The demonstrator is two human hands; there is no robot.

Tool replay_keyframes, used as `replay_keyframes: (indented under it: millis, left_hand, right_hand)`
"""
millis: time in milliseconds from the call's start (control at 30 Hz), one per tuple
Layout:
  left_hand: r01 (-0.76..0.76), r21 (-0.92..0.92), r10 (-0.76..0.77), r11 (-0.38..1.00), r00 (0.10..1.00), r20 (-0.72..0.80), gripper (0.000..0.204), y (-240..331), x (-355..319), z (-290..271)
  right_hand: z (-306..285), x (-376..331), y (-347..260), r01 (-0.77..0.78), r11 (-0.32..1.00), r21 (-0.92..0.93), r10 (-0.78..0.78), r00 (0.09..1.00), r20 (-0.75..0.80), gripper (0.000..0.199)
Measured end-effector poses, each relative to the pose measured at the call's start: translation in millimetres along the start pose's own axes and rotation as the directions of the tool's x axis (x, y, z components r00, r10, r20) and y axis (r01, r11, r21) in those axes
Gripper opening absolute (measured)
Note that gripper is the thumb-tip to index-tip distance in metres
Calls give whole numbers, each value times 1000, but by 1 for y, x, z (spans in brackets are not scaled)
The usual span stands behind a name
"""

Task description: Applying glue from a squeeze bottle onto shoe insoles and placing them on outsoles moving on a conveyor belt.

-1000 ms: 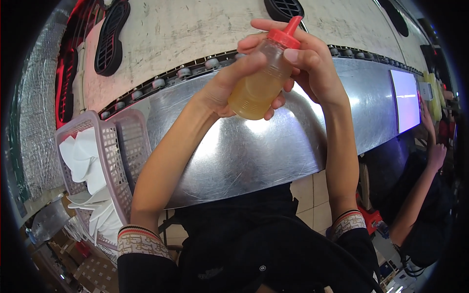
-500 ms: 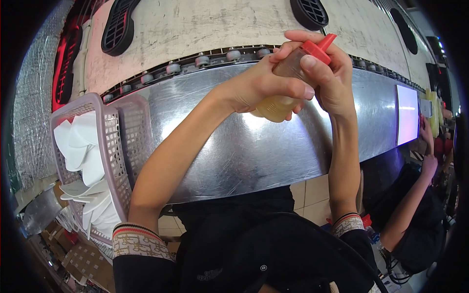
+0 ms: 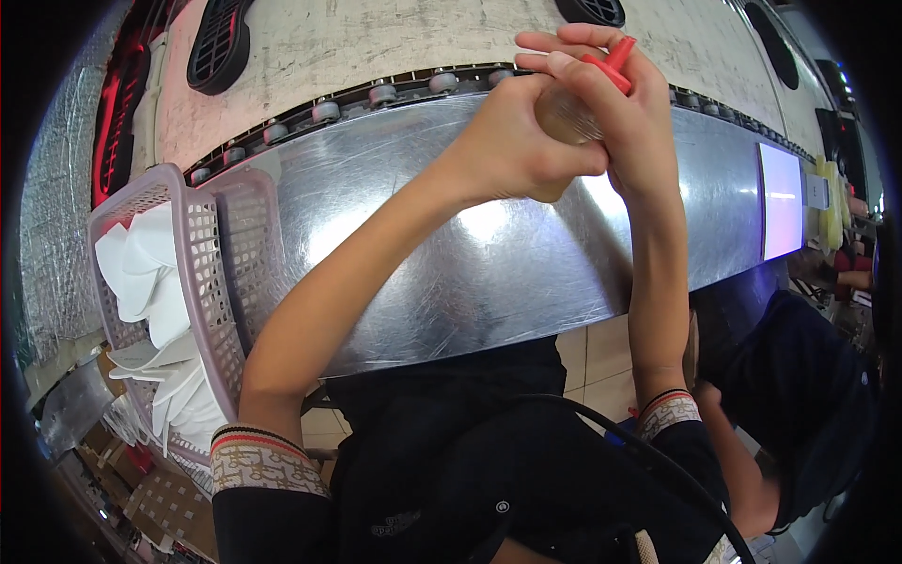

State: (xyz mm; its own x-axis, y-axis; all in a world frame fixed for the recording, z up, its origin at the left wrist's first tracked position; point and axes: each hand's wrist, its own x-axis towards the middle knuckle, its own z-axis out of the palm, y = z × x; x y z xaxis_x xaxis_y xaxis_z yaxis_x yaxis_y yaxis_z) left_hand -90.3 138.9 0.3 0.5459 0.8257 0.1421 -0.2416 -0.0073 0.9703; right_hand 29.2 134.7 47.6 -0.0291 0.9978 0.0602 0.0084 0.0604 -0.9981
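A see-through squeeze bottle (image 3: 567,117) with yellowish liquid in it is held up over the metal table, tilted with its red nozzle cap (image 3: 612,68) toward the upper right. My left hand (image 3: 515,141) is wrapped round the bottle's body, thumb across the front. Around the cap end my right hand (image 3: 625,117) is closed, its thumb side against the red cap and some fingertips reaching past it to the left. The bottle's lower part is mostly hidden behind my left hand.
Beyond the steel table (image 3: 451,301) runs a pale conveyor belt (image 3: 395,42) with black shoe soles (image 3: 221,42) on it and rollers along its edge. At left stands a pinkish plastic basket (image 3: 202,273) of white insoles (image 3: 150,263). A co-worker (image 3: 799,404) is at right.
Both hands and the bottle have shifted slightly up in the picture; my right hand's fingers have moved across the cap. The soles have slid a little, and the co-worker has shifted.
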Motion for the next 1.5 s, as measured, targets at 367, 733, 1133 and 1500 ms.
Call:
replay_keyframes:
  millis: [367,733,1133,1500]
  left_hand:
    - [318,-378,-232,869,939,255,35,17,-2,-22]
    - [128,-143,-125,981,992,30,33,6,6,-7]
    - [234,-258,-198,937,968,157,38,19,3,-8]
    - [266,-609,230,747,757,612,69,136,16,11]
  right_hand:
    - [-13,5,8,84,982,169,-137,933,334,40]
    - [-24,19,28,-71,972,222,38,988,150,38]
    - [-40,21,26,-9,916,401,-157,912,380,38]
    - [-3,57,-97,-7,579,816,-755,375,539,42]
